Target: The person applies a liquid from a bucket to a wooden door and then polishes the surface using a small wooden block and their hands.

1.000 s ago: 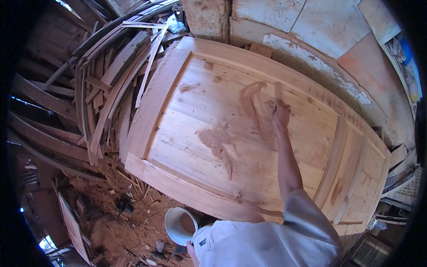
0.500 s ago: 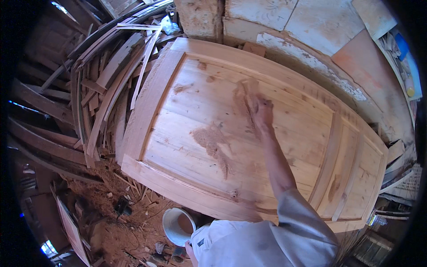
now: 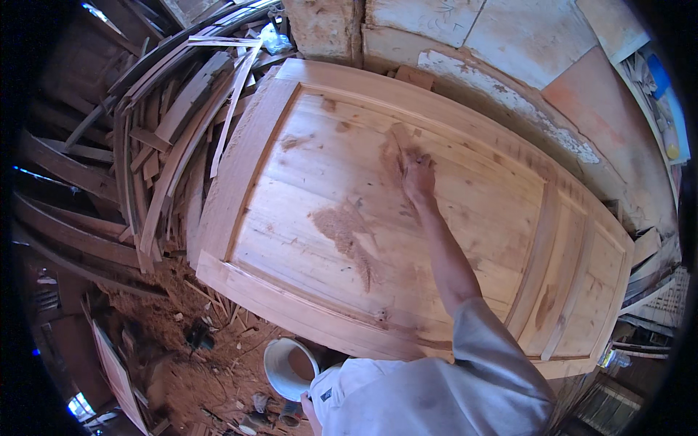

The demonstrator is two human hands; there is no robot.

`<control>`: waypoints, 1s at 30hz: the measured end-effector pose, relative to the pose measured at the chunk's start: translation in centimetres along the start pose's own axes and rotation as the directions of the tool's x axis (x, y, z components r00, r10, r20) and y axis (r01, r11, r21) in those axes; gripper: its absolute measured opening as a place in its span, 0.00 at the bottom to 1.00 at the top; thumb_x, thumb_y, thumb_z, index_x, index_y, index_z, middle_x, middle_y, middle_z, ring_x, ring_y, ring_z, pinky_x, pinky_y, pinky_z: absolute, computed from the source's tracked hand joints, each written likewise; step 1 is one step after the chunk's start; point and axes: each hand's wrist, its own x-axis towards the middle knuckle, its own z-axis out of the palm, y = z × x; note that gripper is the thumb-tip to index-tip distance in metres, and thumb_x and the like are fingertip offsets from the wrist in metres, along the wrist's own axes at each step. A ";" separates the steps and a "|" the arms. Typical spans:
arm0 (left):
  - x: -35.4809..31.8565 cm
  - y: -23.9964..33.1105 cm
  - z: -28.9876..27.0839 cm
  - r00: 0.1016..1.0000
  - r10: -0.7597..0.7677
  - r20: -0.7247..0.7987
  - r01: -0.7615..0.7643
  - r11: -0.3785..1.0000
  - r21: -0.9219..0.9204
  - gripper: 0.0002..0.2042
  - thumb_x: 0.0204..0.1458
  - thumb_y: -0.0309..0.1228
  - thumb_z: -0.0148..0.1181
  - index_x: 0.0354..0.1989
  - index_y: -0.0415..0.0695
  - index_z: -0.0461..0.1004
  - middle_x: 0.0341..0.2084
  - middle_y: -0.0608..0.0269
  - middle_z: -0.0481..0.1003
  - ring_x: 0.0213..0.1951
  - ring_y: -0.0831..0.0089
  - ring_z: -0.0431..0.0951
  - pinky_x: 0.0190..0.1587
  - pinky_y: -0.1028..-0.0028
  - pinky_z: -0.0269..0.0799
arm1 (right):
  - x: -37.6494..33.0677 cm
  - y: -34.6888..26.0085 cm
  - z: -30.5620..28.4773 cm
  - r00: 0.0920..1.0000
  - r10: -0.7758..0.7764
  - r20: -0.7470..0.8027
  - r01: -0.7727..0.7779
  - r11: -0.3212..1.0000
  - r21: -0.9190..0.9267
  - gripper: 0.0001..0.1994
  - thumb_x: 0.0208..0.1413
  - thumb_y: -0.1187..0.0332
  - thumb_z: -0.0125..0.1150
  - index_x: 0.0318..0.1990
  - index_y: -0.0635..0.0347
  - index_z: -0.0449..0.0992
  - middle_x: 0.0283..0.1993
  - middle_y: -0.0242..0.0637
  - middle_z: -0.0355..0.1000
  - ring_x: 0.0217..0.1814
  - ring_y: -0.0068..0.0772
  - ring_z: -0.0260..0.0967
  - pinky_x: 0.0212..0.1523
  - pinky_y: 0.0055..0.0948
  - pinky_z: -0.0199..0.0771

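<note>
A large panelled wooden door (image 3: 291, 182) lies flat in front of me, with brown paste-like smears (image 3: 342, 231) on its biggest panel. Over the far part of that panel, my right hand (image 3: 419, 174) is closed, its fingers pressed down beside a brown smeared patch. A thin, brownish flat piece (image 3: 397, 145) shows at the fingers; its kind is unclear. My left hand (image 3: 306, 402) is low by my shirt, beside a white bucket (image 3: 272, 369) with brown stuff inside. Cloth hides most of that hand, so its fingers and any grip on the bucket cannot be made out.
Scrap boards and offcuts (image 3: 193, 102) are piled to the left of the door. Sawdust and chips cover the floor (image 3: 218, 370), where a dark tool (image 3: 198, 334) lies. A wall with pale panels (image 3: 502, 51) stands behind the door's far edge.
My right hand has shifted a little left and slightly toward me over the panel, staying by the smeared patch. The left hand and the bucket look nearly the same.
</note>
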 end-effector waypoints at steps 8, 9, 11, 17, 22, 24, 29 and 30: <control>5.2 -3.5 -2.8 0.994 -0.110 0.002 0.109 0.986 -0.130 0.16 0.50 0.41 0.48 0.34 0.38 0.71 0.31 0.56 0.73 0.35 0.67 0.71 0.43 0.68 0.67 | -5.8 -2.5 -3.4 0.960 -0.266 0.084 0.251 0.955 0.155 0.28 0.50 0.75 0.52 0.61 0.44 0.63 0.45 0.52 0.61 0.45 0.55 0.62 0.43 0.46 0.71; 4.5 -2.8 -2.3 0.999 -0.042 0.030 0.044 0.998 -0.042 0.17 0.52 0.39 0.47 0.38 0.36 0.71 0.34 0.55 0.74 0.39 0.67 0.72 0.46 0.69 0.67 | -5.9 -2.5 -3.4 0.952 -0.302 0.058 0.293 0.948 0.121 0.28 0.50 0.76 0.52 0.61 0.44 0.63 0.45 0.51 0.62 0.45 0.55 0.61 0.42 0.46 0.71; 3.1 -1.8 -1.2 0.999 -0.026 0.043 0.028 0.999 -0.040 0.17 0.53 0.40 0.46 0.37 0.37 0.71 0.34 0.55 0.74 0.38 0.67 0.72 0.46 0.69 0.67 | -5.8 -1.6 -4.4 0.976 -0.207 0.067 0.199 0.974 0.112 0.29 0.49 0.76 0.52 0.61 0.44 0.63 0.44 0.50 0.62 0.45 0.55 0.61 0.42 0.45 0.71; -0.9 -0.9 -0.2 0.995 0.084 -0.055 -0.079 0.993 0.089 0.17 0.53 0.40 0.46 0.36 0.37 0.71 0.33 0.55 0.74 0.37 0.68 0.72 0.45 0.70 0.68 | -3.1 1.5 -3.1 0.991 -0.079 -0.105 0.082 0.996 0.029 0.29 0.47 0.77 0.52 0.59 0.43 0.65 0.44 0.52 0.63 0.46 0.53 0.61 0.44 0.44 0.69; -0.9 0.8 1.1 1.000 -0.004 0.027 0.005 1.000 -0.012 0.16 0.53 0.40 0.46 0.37 0.38 0.71 0.33 0.55 0.73 0.37 0.70 0.71 0.44 0.70 0.68 | -3.8 0.8 -3.0 0.991 0.006 -0.136 -0.001 0.999 0.038 0.26 0.47 0.74 0.56 0.57 0.43 0.68 0.45 0.50 0.63 0.45 0.52 0.63 0.44 0.43 0.70; 0.7 -0.4 -0.1 1.000 -0.027 0.013 0.028 0.998 -0.058 0.16 0.53 0.39 0.47 0.38 0.37 0.70 0.33 0.55 0.73 0.38 0.70 0.71 0.44 0.70 0.68 | -4.4 -1.6 -2.0 0.996 -0.057 -0.068 0.054 0.997 -0.050 0.27 0.47 0.74 0.56 0.58 0.42 0.68 0.46 0.51 0.62 0.45 0.52 0.63 0.45 0.44 0.70; 2.9 -2.3 -1.6 0.999 0.030 0.025 -0.029 0.999 -0.034 0.16 0.50 0.40 0.48 0.33 0.38 0.70 0.29 0.56 0.73 0.35 0.68 0.71 0.42 0.68 0.68 | -6.1 -2.2 -1.0 0.983 -0.155 0.096 0.151 0.988 0.042 0.28 0.48 0.74 0.56 0.59 0.40 0.67 0.47 0.52 0.62 0.45 0.54 0.63 0.44 0.46 0.70; 4.3 -3.8 -2.6 0.997 -0.083 -0.006 0.080 0.973 -0.215 0.16 0.48 0.42 0.49 0.29 0.39 0.70 0.27 0.57 0.73 0.32 0.65 0.72 0.40 0.66 0.67 | -5.9 -2.6 -2.4 0.995 -0.079 0.059 0.073 0.992 0.100 0.28 0.48 0.75 0.55 0.59 0.40 0.66 0.45 0.51 0.63 0.46 0.54 0.63 0.47 0.46 0.69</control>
